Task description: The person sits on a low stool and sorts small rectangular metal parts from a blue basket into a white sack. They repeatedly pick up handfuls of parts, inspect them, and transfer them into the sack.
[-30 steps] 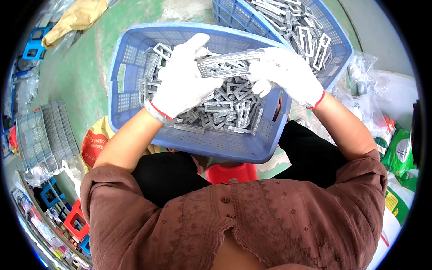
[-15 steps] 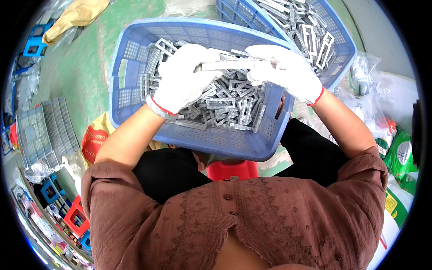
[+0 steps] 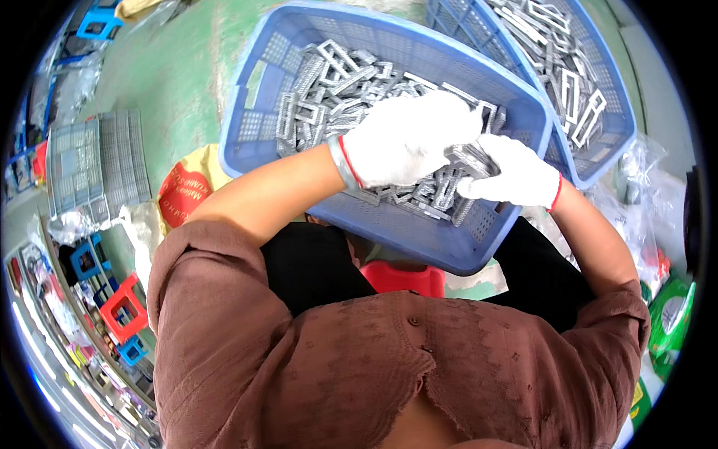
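Both my hands wear white work gloves with red cuff edging, and they meet over a blue perforated plastic basket [image 3: 419, 247] heaped with grey metal rectangular frames [image 3: 351, 82]. My left hand [image 3: 411, 138] reaches across to the right, palm down, its fingers bent together; what lies under them is hidden. Close beside it, my right hand [image 3: 520, 173] has its thumb and fingers around a grey metal frame [image 3: 473, 160], which shows only in part between the two gloves.
A second blue basket [image 3: 624, 138] with more metal frames stands at the far right, against the first. Below the near basket is a red stool [image 3: 404, 278]. Grey mesh racks [image 3: 97, 165] and a yellow-and-red sack [image 3: 187, 191] lie left; clear plastic bags [image 3: 628, 217] lie right.
The long frame held level between both hands is no longer seen that way. My left hand has moved right, close to my right hand. The view has shifted, so the baskets sit farther right.
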A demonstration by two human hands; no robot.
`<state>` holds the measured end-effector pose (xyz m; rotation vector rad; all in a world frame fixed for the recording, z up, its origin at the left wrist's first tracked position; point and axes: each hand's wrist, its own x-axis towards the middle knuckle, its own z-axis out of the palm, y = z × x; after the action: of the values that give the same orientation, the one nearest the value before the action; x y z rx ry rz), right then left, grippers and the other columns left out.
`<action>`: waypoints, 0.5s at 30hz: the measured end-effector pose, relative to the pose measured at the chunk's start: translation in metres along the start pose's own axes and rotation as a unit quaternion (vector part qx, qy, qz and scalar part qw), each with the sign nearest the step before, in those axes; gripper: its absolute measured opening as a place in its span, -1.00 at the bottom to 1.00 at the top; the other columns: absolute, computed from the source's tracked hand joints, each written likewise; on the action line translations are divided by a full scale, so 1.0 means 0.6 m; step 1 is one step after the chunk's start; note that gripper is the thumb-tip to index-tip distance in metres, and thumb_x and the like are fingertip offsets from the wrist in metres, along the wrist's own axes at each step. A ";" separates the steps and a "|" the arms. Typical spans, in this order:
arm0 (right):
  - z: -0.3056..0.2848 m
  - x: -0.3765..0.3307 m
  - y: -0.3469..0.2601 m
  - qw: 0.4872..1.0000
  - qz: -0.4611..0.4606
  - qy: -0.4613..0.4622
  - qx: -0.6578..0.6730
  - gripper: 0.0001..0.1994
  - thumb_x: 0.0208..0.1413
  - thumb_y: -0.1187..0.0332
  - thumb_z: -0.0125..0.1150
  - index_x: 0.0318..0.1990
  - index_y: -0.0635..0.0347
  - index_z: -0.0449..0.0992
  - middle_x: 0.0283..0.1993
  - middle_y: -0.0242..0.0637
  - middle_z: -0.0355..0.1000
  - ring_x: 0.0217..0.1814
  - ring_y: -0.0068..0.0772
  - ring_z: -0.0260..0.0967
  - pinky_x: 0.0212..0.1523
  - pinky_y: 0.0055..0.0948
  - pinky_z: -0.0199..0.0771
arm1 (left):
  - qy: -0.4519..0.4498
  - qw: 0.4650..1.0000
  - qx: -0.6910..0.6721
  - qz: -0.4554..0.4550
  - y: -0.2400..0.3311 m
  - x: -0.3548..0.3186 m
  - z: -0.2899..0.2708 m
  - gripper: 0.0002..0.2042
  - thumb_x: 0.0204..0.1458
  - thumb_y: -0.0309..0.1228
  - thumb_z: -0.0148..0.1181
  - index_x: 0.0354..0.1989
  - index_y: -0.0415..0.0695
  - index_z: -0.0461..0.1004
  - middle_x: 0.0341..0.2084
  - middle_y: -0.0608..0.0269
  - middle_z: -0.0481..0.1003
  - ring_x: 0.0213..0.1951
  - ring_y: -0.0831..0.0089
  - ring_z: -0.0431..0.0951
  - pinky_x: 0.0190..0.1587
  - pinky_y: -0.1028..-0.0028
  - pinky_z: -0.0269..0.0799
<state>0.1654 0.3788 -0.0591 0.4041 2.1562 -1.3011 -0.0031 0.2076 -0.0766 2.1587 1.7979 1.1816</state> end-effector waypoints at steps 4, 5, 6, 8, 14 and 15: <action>-0.002 -0.009 -0.001 0.993 0.077 -0.012 0.092 -0.41 -0.04 0.01 0.48 0.00 0.29 0.49 -0.27 -0.23 0.49 -0.37 -0.46 0.46 -0.32 -0.42 0.50 | -0.100 0.952 0.039 -0.286 -0.124 -0.061 -0.014 -0.38 -0.02 -0.18 0.32 0.26 -0.05 0.34 0.09 -0.06 0.40 -0.02 0.20 0.58 0.06 0.27 0.51; 0.001 -0.008 0.001 0.991 0.056 0.007 0.125 -0.48 -0.02 0.06 0.49 -0.07 0.30 0.49 -0.35 -0.32 0.44 -0.48 -0.61 0.38 -0.48 -0.53 0.43 | -0.113 0.930 0.187 -0.294 -0.191 -0.115 -0.005 -0.39 -0.02 -0.06 0.28 0.22 -0.04 0.37 0.06 -0.14 0.43 0.01 0.02 0.56 0.08 0.20 0.50; 0.002 -0.005 0.009 0.988 0.053 0.009 0.144 -0.48 -0.02 0.06 0.49 -0.09 0.31 0.49 -0.36 -0.32 0.44 -0.48 -0.60 0.38 -0.47 -0.52 0.44 | -0.273 0.843 0.185 -0.424 -0.213 -0.120 -0.032 -0.37 -0.04 0.01 0.27 0.19 -0.04 0.39 0.06 -0.18 0.45 0.04 -0.07 0.54 0.10 0.15 0.48; 0.000 0.000 0.017 0.983 0.045 0.012 0.179 -0.48 -0.02 0.05 0.49 -0.12 0.32 0.48 -0.38 -0.32 0.43 -0.47 -0.58 0.38 -0.46 -0.50 0.44 | -0.434 0.736 0.224 -0.469 -0.249 -0.171 -0.048 -0.30 -0.09 0.06 0.31 0.18 -0.12 0.39 0.05 -0.19 0.50 0.06 -0.06 0.55 0.11 0.16 0.47; -0.006 0.005 0.000 0.988 0.069 0.017 0.134 -0.50 0.00 0.07 0.49 -0.14 0.33 0.47 -0.38 -0.30 0.43 -0.46 -0.57 0.37 -0.45 -0.49 0.43 | -0.445 0.742 0.274 -0.420 -0.249 -0.228 -0.022 -0.25 -0.09 -0.12 0.42 0.23 -0.19 0.24 -0.08 -0.10 0.57 -0.01 -0.02 0.59 0.04 0.17 0.48; -0.002 0.006 0.003 0.990 0.063 0.019 0.128 -0.50 0.00 0.08 0.49 -0.13 0.34 0.47 -0.37 -0.30 0.44 -0.45 -0.57 0.37 -0.45 -0.49 0.43 | -0.430 0.757 0.281 -0.404 -0.249 -0.228 -0.019 -0.29 -0.09 -0.15 0.42 0.20 -0.20 0.27 -0.12 -0.09 0.59 -0.04 -0.02 0.60 0.02 0.15 0.49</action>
<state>0.1631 0.3806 -0.0622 0.6622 1.9638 -1.5110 -0.1300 0.1291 -0.2144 1.3006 2.2387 -0.5328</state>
